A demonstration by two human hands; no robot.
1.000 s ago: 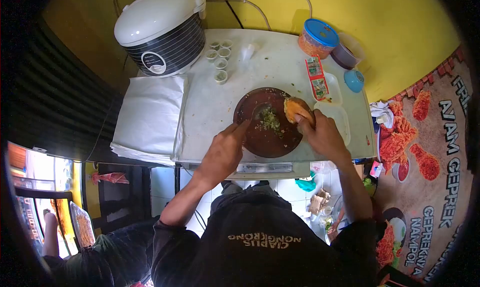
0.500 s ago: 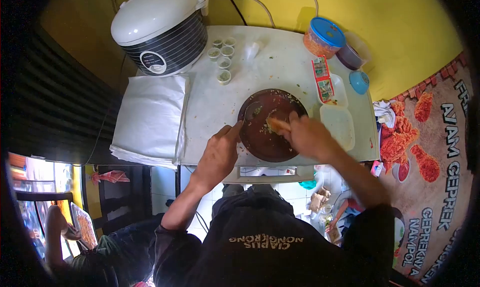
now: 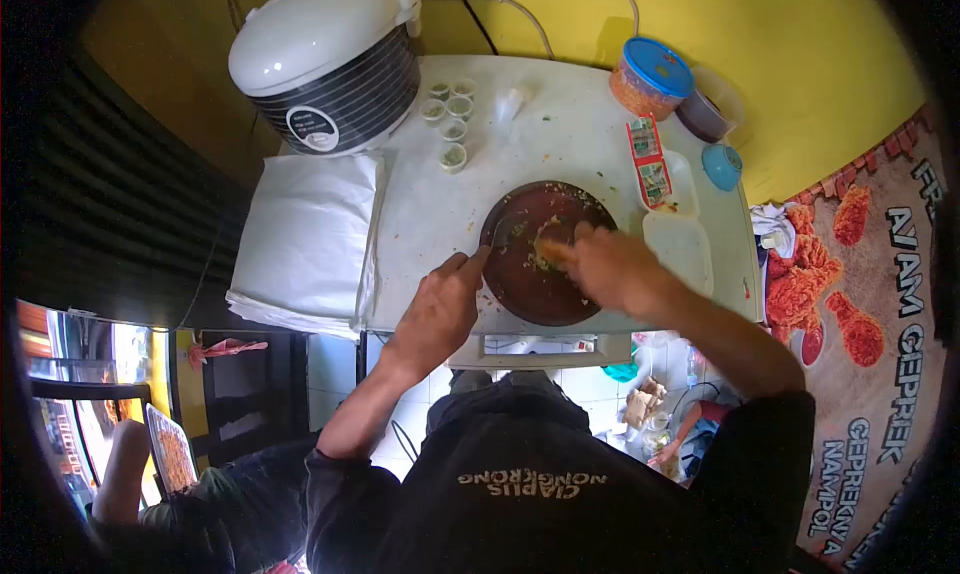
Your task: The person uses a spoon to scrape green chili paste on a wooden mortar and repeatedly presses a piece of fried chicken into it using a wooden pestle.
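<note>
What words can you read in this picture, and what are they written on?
"FR…", "AYAM GEPREK", "GEPREKNYA NAMPOL": on the chicken banner at the right; its top word is cut off.
"CIAPLIS NONGKRONG", seen upside down: on the black shirt of the person; the first word is partly guessed.
The round label on the rice cooker: too small to read.
The red-and-green sachets on the table: print too small to read.

Rice cooker [image 3: 325,59] behind paper stack [image 3: 305,239], left of mortar [image 3: 520,284].
</note>
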